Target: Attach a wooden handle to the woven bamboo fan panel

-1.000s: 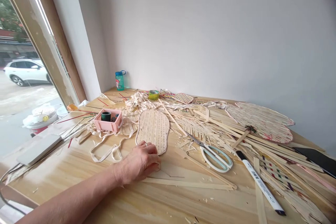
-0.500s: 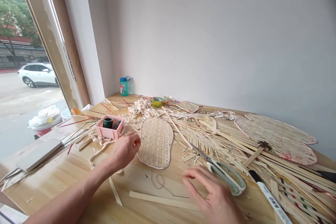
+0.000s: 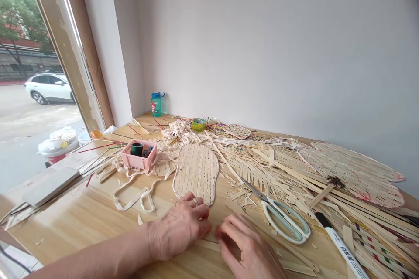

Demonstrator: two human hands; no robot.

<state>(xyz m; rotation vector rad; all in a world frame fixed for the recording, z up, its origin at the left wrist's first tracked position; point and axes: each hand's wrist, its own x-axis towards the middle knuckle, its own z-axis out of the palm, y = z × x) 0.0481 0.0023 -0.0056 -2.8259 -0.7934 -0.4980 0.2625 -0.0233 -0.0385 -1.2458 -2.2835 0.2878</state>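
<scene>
Your left hand (image 3: 178, 229) rests released against the lower edge of the woven bamboo panel (image 3: 195, 174), lower center; your right hand's (image 3: 245, 244) grip can't be told. A careless sweep could snag loose bamboo strips (image 3: 278, 170) or the scissors (image 3: 284, 222).

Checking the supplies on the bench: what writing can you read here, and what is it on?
Marker: dark characters on the white barrel, too blurred to quote.
Bottle: label with red marks, too small to read.
I can read no other text.
</scene>
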